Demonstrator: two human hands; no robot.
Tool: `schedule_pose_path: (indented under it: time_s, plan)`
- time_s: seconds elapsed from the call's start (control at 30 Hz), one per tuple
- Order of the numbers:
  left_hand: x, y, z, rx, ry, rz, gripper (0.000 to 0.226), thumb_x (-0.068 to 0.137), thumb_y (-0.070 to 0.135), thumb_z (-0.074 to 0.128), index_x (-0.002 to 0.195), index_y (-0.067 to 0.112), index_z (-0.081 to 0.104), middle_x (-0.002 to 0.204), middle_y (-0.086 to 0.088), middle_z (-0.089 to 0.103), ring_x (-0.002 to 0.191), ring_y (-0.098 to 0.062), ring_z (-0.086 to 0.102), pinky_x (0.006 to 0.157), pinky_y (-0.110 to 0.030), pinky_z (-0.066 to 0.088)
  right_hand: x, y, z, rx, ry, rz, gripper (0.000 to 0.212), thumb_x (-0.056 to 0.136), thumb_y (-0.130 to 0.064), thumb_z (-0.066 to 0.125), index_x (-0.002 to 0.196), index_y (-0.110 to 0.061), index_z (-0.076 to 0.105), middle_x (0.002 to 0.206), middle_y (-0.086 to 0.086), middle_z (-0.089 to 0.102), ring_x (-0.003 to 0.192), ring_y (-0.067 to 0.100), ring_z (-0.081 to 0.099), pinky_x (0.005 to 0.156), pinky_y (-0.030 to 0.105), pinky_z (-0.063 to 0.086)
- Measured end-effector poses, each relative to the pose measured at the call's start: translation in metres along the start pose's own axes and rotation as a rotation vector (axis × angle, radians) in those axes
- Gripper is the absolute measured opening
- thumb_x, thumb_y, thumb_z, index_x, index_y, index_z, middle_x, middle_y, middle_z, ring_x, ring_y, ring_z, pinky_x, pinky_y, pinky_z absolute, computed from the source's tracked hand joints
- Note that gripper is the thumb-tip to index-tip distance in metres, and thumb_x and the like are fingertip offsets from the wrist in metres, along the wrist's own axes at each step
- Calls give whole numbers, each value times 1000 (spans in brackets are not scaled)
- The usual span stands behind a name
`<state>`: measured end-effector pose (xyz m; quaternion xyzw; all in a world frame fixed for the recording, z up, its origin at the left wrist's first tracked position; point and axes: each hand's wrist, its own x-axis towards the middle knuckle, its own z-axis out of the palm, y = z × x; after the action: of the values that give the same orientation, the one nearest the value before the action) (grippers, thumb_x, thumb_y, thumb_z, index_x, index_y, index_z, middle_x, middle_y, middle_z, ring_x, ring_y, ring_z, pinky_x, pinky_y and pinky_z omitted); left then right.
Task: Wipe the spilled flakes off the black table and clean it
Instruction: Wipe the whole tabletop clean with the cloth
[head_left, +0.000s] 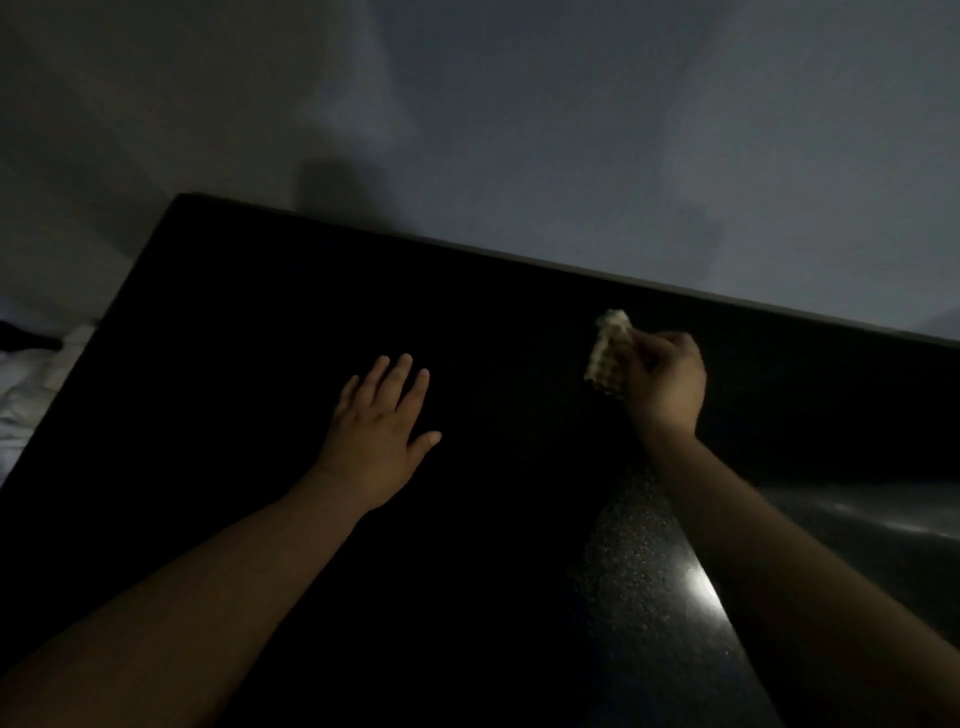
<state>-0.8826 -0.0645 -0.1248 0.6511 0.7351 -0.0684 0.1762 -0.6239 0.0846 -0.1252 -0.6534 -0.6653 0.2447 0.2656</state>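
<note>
Hands are both working over the black desk (260, 338) in dim light. Left hand (376, 439) is lying flat, palm down, fingers spread wide, holding nothing. Right hand (665, 382) is curling into a fist around a pale waffle-textured cloth (608, 358), which is sticking out to its left, near the far edge. Glare is showing a speckled patch of desk beside the right forearm; flakes are too faint to pick out. White bedding (31, 384) is lying off the left edge.
</note>
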Motion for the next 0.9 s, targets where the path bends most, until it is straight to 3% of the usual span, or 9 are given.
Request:
schedule_pose_path:
  time_s: [0.17,0.23,0.3,0.4,0.47,0.57,0.7,0.8,0.9]
  plan:
    - [0,1,1,1,7,-12,72,97,56,26,152,20,-2,160,-4,-11,146,-22,-14,119,-44,1,-49,5,24,68,-114,-67,15,94,-15,64,102,-3,67,101,6,54,86,7,58,70,11,44]
    - [0,1,0,-3,5,-15,72,96,56,27,153,20,-2,160,-4,-11,146,-22,-13,119,-44,1,-91,6,27,45,-132,-116,13,92,-19,67,94,-6,68,98,5,54,79,1,57,68,14,45]
    - [1,1,-3,-14,-11,-20,73,96,57,28,152,22,-1,160,-3,-12,146,-22,-12,119,-44,1,-131,5,24,99,-198,-194,5,90,-18,68,93,-18,73,98,-2,56,85,6,56,72,20,46]
    - [-11,0,-5,-59,-1,-26,77,94,60,33,152,25,-3,160,0,-14,146,-22,-12,119,-47,0,-148,2,12,115,-276,-253,24,90,-7,65,100,-28,72,96,-17,55,86,2,56,72,15,48]
    - [-31,-1,-2,-137,3,-14,80,93,62,33,152,25,-6,159,3,-16,146,-20,-15,118,-48,-2,-129,1,-2,153,-178,-153,23,89,-5,66,102,-24,72,95,-11,55,86,3,58,74,18,50]
    - [-67,1,6,-200,-39,12,80,92,61,32,151,26,-9,158,5,-20,144,-16,-21,119,-47,-3,-87,7,-10,50,33,-80,23,92,-16,65,113,-14,72,101,1,56,95,23,58,81,35,51]
    - [-94,2,18,-130,-74,15,81,92,63,28,151,24,-12,156,5,-26,142,-16,-27,118,-47,-6,-91,9,16,-23,28,31,26,93,-20,63,116,-11,70,103,0,53,100,20,54,76,13,33]
    - [-101,2,25,-88,-102,13,82,92,65,26,150,23,-15,155,4,-28,141,-18,-29,118,-48,-8,-145,0,30,-3,-43,-73,28,91,-13,59,115,-17,70,105,3,57,98,18,51,81,13,33]
    - [-105,2,30,-34,-133,-9,84,91,67,24,150,23,-17,154,4,-31,140,-20,-31,117,-49,-9,-199,-1,27,104,-175,-94,32,92,-13,64,119,-30,68,100,-15,51,94,-1,47,80,7,36]
